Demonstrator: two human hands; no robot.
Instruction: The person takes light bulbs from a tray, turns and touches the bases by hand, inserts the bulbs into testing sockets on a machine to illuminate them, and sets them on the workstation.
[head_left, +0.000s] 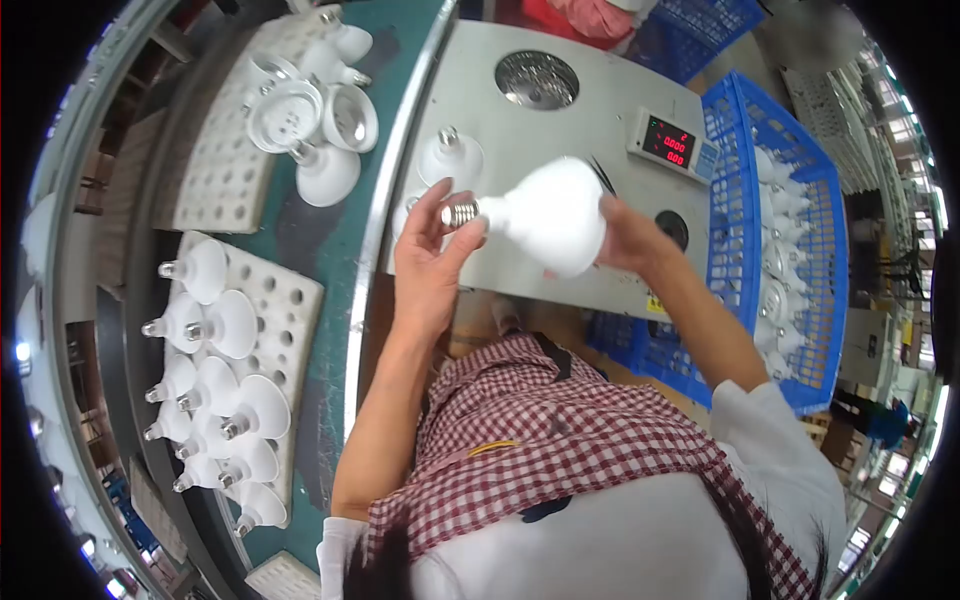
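A large white reflector light bulb (560,215) lies sideways between my two hands, above a grey metal workbench top. The fingers and thumb of my left hand (432,255) close around its silver screw base (460,214). On the opposite side, my right hand (630,238) grips the rim of the wide end, its fingertips partly hidden behind the bulb. Behind my left hand, another white bulb (450,160) stands on the bench, and a further one beside it is mostly covered by the hand.
White perforated trays (290,300) with several bulbs lie on the green conveyor (345,270) at left. A meter (668,143) with red digits sits on the bench beside a blue crate (740,100) of bulbs. A round recess (537,80) is set farther back.
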